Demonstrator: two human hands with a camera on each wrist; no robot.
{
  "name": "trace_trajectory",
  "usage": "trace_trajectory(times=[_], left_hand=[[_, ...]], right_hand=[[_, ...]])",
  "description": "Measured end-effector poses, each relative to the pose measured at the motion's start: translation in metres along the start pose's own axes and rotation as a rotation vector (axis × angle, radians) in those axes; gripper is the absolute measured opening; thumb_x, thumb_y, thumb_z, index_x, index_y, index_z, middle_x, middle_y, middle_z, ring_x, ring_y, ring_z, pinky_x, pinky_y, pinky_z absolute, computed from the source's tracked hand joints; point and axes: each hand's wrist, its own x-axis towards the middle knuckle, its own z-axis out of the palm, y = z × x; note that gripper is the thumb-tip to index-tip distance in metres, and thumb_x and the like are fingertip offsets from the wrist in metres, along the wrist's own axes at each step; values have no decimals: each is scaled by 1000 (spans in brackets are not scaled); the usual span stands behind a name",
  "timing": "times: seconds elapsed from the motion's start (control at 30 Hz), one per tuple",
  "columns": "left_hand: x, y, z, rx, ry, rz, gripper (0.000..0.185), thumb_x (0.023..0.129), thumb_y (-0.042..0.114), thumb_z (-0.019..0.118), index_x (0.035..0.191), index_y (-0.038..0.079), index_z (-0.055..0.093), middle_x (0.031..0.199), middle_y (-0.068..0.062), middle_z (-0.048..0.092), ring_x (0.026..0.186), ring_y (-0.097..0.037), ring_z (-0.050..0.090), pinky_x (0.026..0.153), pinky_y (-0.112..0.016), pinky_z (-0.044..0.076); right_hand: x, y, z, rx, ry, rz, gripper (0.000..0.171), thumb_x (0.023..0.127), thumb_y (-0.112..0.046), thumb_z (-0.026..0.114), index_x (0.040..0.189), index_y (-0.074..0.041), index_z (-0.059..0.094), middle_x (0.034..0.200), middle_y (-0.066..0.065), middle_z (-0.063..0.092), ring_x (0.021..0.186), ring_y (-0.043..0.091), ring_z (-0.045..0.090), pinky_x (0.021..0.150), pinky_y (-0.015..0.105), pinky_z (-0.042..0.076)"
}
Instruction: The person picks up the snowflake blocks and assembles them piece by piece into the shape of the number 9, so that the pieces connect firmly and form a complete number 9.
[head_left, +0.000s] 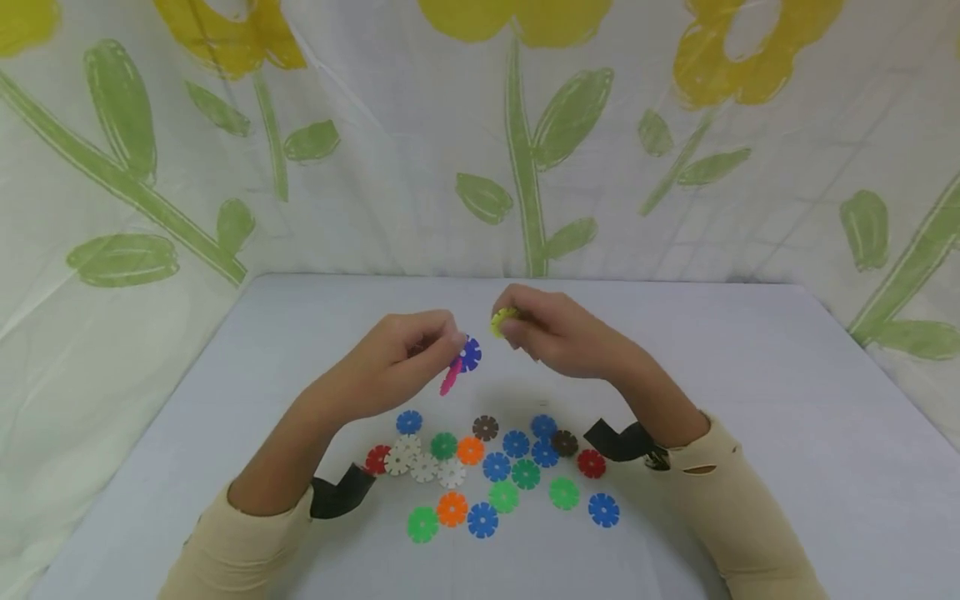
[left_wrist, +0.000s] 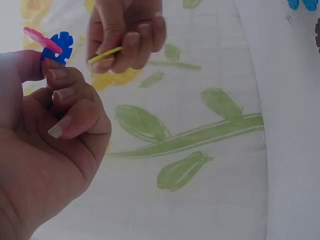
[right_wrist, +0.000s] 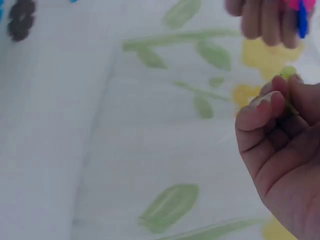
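Head view: the left hand [head_left: 397, 354] pinches a blue disc [head_left: 471, 354] by its rim, a pink disc [head_left: 450, 381] set crosswise against it; the right hand [head_left: 562, 333] pinches a yellow disc [head_left: 498, 322], near the blue but apart from it, all raised above the table [head_left: 225, 417] short of its far edge. Loose discs [head_left: 503, 460] lie between the table's left and right edges. If yellow is to meet blue, I would hold each by a narrow bit of rim, leave a free notch facing out, turn the yellow square across the blue and line up the notches before pushing; a straight press should spare the pink disc's hold. The hands cover part of the blue and yellow discs, so which notches are free is hard to tell. The left wrist view shows the yellow disc edge-on; the right wrist view leaves little of it visible and crops the pink and blue pair. How deep the pink sits cannot be made out, and the table's near edge is out of frame.
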Motion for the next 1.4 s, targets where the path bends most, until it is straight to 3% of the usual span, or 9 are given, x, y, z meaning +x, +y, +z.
trace_trajectory(times=[0.17,0.33,0.67,1.07,1.23,1.4], left_hand=[[1,3,2,-161,-50,122,23,105,16,51,82,13,51,65,2,42,57,-16,43,51,-29,39],[0,7,5,-261,-73,196,28,107,24,49,81,12,49,64,-1,41,55,-16,43,49,-29,39],[-2,13,8,-204,82,301,30,107,23,48,79,11,47,61,0,42,51,-12,40,43,-27,35],[-3,18,11,-191,118,338,27,107,20,48,81,13,48,61,3,43,50,-8,39,41,-26,34],[-4,17,10,-203,83,346,29,107,23,48,81,12,48,61,2,42,51,-10,40,42,-26,36],[-4,17,10,-191,73,313,31,107,30,47,80,15,47,61,4,43,52,-9,41,43,-27,36]], right_hand=[[-5,-27,-4,-15,73,-151,19,97,12,51,99,-7,53,80,-1,52,67,13,50,58,27,46],[-9,-45,1,-97,128,-228,23,92,17,54,99,-5,53,79,-1,52,69,12,50,61,26,47],[-14,-64,3,-104,191,-295,26,87,17,60,96,-6,55,74,-2,56,63,8,55,59,23,51],[-12,-65,8,-266,271,-348,25,84,18,60,95,-4,58,73,-1,54,59,8,50,59,19,47],[-13,-65,10,-317,267,-339,25,83,19,60,96,-3,61,80,2,63,65,10,57,63,22,53],[-11,-66,14,-373,272,-371,30,80,22,62,100,-1,62,85,6,66,72,16,65,68,26,57]])
